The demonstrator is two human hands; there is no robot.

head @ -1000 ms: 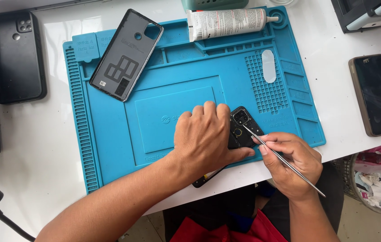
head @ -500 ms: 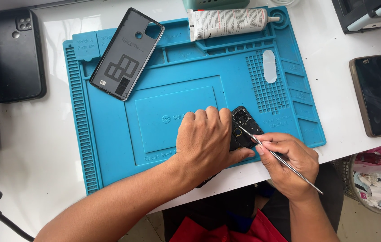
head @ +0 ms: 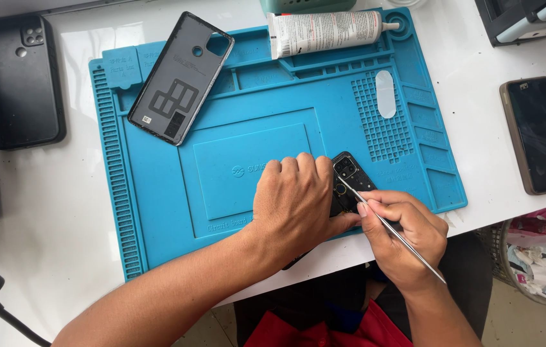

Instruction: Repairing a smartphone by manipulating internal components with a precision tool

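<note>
Opened phone [head: 349,180] near mat's front edge [head: 176,254], under both hands.

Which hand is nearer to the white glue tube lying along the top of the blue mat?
Left. The left hand rests on the opened black phone, below the white glue tube; the right hand, holding metal tweezers, sits lower and farther away.
</note>
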